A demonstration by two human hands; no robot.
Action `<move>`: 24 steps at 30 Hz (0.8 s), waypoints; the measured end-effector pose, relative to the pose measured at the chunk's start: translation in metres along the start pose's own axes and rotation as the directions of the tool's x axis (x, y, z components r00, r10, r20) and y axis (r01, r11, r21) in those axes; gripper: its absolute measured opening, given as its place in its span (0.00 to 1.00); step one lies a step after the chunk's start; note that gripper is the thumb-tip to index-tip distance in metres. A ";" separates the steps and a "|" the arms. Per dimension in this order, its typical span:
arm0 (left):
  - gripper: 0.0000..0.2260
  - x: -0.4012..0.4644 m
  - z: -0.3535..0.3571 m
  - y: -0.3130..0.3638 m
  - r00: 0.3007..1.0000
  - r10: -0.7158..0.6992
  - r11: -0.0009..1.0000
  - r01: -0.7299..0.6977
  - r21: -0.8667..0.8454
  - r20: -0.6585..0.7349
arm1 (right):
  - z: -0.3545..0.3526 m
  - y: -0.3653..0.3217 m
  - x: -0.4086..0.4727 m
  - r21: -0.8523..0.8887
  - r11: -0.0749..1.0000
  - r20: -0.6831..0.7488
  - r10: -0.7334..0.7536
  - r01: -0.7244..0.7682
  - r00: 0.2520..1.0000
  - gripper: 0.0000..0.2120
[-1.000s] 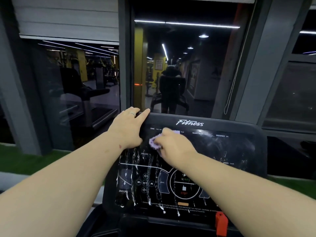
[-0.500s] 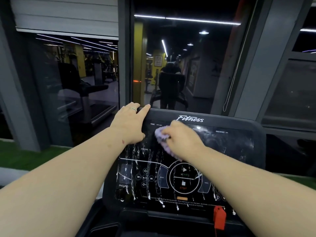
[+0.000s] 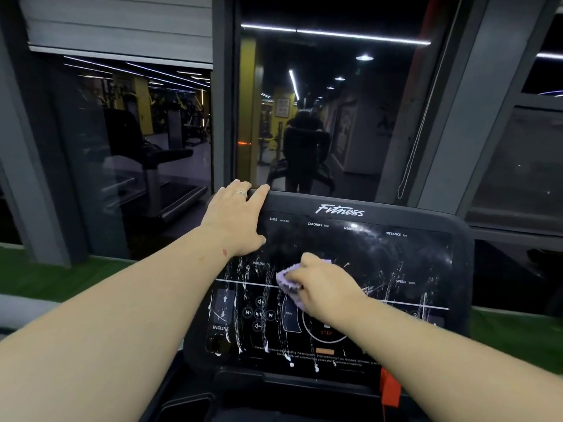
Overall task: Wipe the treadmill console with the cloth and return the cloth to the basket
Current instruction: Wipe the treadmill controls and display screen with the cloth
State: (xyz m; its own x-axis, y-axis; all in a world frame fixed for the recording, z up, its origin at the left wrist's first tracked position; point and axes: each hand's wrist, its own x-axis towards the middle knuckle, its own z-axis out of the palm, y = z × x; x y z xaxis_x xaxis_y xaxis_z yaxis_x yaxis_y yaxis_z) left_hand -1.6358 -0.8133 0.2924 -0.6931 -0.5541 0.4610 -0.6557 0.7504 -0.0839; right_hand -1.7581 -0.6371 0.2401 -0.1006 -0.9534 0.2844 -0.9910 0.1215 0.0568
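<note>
Purple cloth [image 3: 288,283] is gripped in right hand [image 3: 324,287] and pressed on the streaked console [image 3: 396,257]; top-left corner is held by left hand [image 3: 236,219], fingers straight.

The treadmill console [image 3: 396,257] is a tilted black panel with printed readouts and buttons. A purple cloth [image 3: 289,283] lies flat against its face, pressed there by the right hand [image 3: 326,287], whose fingers curl round it. White streaks of foam [image 3: 268,300] run down the panel just left of that grip and below it. Up and to the left of the grip, the left hand [image 3: 237,217] rests on the console's top corner.
</note>
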 end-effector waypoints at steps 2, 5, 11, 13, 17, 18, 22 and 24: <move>0.49 0.000 0.001 0.001 1.000 -0.014 1.000 0.014 -0.009 0.012 | -0.010 0.008 0.012 0.040 0.999 -0.005 0.032 -0.031 0.999 0.09; 0.50 0.001 0.004 0.004 1.000 -0.018 1.000 0.018 -0.022 0.016 | -0.012 0.022 0.022 0.082 0.989 -0.175 0.138 -0.126 0.975 0.11; 0.50 0.002 0.001 0.009 1.000 -0.004 1.000 0.004 -0.001 0.012 | -0.006 0.001 0.013 0.072 0.997 0.046 0.021 -0.025 0.999 0.08; 0.50 0.003 -0.001 0.006 1.000 0.014 1.000 -0.014 0.003 0.023 | -0.012 0.014 0.023 0.072 0.994 -0.106 0.085 -0.078 0.991 0.08; 0.48 0.003 -0.007 -0.002 0.998 0.041 0.999 -0.042 0.021 0.042 | 0.011 -0.001 0.012 0.052 0.998 -0.092 0.042 -0.038 0.995 0.07; 0.47 0.003 -0.009 -0.004 0.998 0.048 0.999 -0.049 0.008 0.036 | 0.013 -0.006 0.010 0.089 0.996 -0.042 -0.008 0.012 0.999 0.06; 0.44 0.004 -0.013 -0.010 0.997 0.066 0.998 -0.066 -0.018 0.035 | -0.018 -0.001 0.048 0.061 0.998 -0.246 0.034 -0.019 0.969 0.04; 0.44 0.003 -0.013 -0.011 0.998 0.045 0.999 -0.043 -0.026 0.049 | -0.016 0.003 0.059 0.021 1.000 -0.293 0.024 -0.018 0.956 0.05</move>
State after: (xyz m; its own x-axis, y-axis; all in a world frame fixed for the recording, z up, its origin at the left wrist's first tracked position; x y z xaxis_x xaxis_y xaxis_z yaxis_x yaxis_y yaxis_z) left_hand -1.6270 -0.8186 0.3065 -0.7355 -0.5370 0.4132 -0.6171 0.7827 -0.0812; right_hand -1.7653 -0.6881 0.2727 -0.0935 -0.8277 0.5533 -0.9906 0.1329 0.0314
